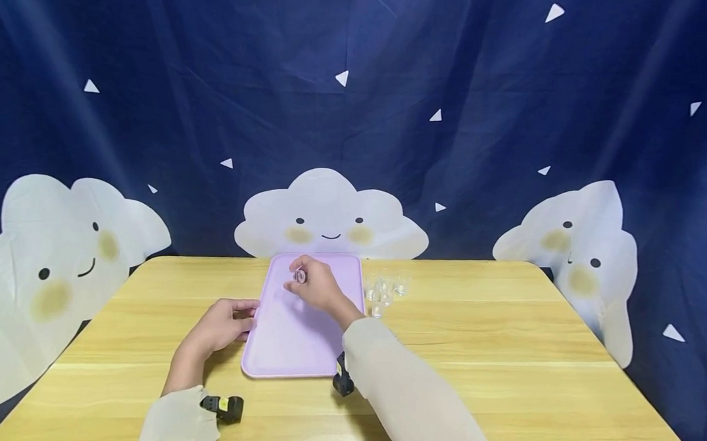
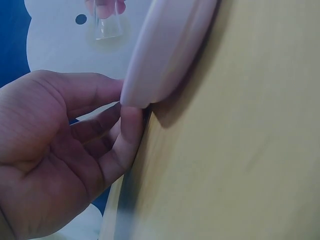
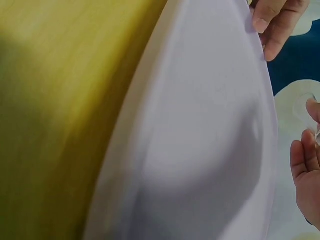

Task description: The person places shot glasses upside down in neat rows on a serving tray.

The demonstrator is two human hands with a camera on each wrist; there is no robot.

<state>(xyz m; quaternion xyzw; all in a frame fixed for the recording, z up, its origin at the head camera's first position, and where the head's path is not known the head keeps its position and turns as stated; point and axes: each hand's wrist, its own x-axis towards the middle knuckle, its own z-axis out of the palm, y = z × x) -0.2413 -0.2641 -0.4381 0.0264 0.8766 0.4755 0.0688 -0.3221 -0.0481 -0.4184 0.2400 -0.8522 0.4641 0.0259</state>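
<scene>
A lilac tray lies lengthwise on the wooden table. At its left edge, my left hand pinches the rim, as the left wrist view shows with the fingers against the tray's edge. Over the far half of the tray, my right hand holds a small clear glass between thumb and fingers. In the left wrist view that glass hangs above the tray. The right wrist view catches only part of the right hand at its edge.
Several small clear glasses stand grouped on the table, just right of the tray. A dark blue curtain with white clouds hangs behind the table's far edge. Both wrists carry small black cameras.
</scene>
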